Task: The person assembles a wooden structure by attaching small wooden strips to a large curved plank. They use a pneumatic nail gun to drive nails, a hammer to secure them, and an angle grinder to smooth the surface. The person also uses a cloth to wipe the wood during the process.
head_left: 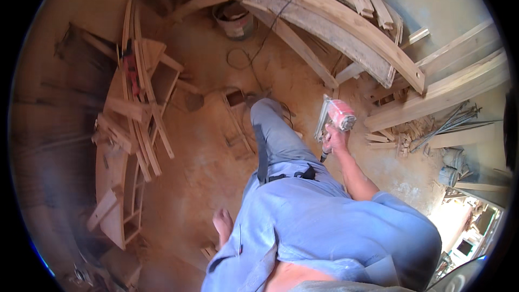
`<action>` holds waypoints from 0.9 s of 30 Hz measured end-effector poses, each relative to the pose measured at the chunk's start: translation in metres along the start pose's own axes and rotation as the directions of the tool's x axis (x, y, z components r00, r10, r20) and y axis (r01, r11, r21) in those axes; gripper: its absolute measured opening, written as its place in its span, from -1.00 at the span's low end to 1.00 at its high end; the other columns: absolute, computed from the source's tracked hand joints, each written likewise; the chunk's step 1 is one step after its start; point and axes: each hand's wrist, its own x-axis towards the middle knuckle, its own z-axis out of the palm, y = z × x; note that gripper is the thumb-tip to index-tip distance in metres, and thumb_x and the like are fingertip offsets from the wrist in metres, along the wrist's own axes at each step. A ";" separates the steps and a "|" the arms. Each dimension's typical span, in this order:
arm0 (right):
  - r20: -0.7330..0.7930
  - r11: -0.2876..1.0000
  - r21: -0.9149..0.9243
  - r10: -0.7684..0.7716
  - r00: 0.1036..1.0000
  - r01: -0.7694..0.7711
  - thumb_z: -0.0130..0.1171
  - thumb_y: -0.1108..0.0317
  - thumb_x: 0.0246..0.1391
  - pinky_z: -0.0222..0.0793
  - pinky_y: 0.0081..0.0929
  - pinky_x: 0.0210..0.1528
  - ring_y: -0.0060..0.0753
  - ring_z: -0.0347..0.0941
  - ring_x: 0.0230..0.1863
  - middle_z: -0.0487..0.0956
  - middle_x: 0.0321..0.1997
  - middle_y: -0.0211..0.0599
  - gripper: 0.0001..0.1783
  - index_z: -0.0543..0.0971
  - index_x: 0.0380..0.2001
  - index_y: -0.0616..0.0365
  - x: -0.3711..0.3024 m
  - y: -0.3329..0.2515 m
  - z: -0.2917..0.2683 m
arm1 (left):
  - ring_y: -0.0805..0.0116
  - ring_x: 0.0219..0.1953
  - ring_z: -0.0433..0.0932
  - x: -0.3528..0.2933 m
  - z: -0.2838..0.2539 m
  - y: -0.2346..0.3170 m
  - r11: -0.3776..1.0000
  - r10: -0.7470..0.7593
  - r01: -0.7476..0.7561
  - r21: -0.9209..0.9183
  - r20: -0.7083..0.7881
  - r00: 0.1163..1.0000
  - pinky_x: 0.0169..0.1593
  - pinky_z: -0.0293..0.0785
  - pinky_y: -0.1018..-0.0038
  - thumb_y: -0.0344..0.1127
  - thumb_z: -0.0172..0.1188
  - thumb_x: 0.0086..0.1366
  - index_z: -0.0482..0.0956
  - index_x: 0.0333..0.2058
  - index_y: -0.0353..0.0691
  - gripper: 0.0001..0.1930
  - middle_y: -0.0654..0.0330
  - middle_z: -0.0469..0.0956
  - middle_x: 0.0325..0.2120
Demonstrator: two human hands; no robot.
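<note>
My right hand point(336, 139) is wrapped round the handle of a red nail gun point(341, 112). It is held out in front of my right hip, well above the floor, with its silvery magazine on the left side. A dark hose fitting shows below the grip. My left hand point(221, 217) hangs low by my left side, apart from the wooden things around me. Its fingers are too small and blurred to make out.
A workbench point(281, 2) with a wooden top spans the far side, a bucket point(235, 20) beneath it. On the left, loose wood strips point(143, 92) lie over a wooden frame point(111, 184). A dark cord point(275, 21) trails to the floor. Thick boards point(438, 94) and metal rods point(451, 121) are at right.
</note>
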 end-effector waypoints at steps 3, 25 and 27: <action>-0.006 0.988 -0.115 -0.100 0.995 0.099 0.35 0.35 0.01 0.13 -0.39 -0.81 -0.50 0.33 -0.78 0.45 -0.69 -0.38 -0.82 0.54 -0.44 0.14 0.052 0.005 0.057 | -0.18 -0.37 0.56 0.029 0.020 -0.029 0.954 -0.273 0.278 -0.111 0.059 0.960 -0.19 0.53 0.18 -0.23 0.15 0.28 0.64 -0.25 -0.45 -0.68 -0.17 0.59 -0.46; -0.274 0.938 -0.333 -0.192 0.942 0.094 0.35 0.39 -0.04 0.52 -0.38 -0.32 -0.44 0.62 -0.34 0.68 -0.35 -0.30 -0.66 0.63 -0.14 0.25 0.242 -0.186 0.453 | -0.02 0.03 0.54 0.881 -0.099 0.634 0.743 0.669 -0.663 -0.092 0.136 0.731 0.15 0.46 0.22 -0.37 0.24 0.32 0.60 -0.01 -0.40 -0.70 -0.08 0.59 -0.06; -0.321 0.881 -0.398 -0.393 0.861 0.254 0.33 0.39 -0.01 0.49 -0.37 -0.35 -0.46 0.59 -0.38 0.66 -0.37 -0.33 -0.70 0.63 -0.16 0.24 0.254 -0.193 0.491 | -0.03 0.04 0.54 0.902 -0.094 0.646 0.572 0.803 -0.819 -0.034 0.226 0.551 0.16 0.46 0.18 -0.38 0.29 0.27 0.61 -0.02 -0.37 -0.68 -0.07 0.59 -0.04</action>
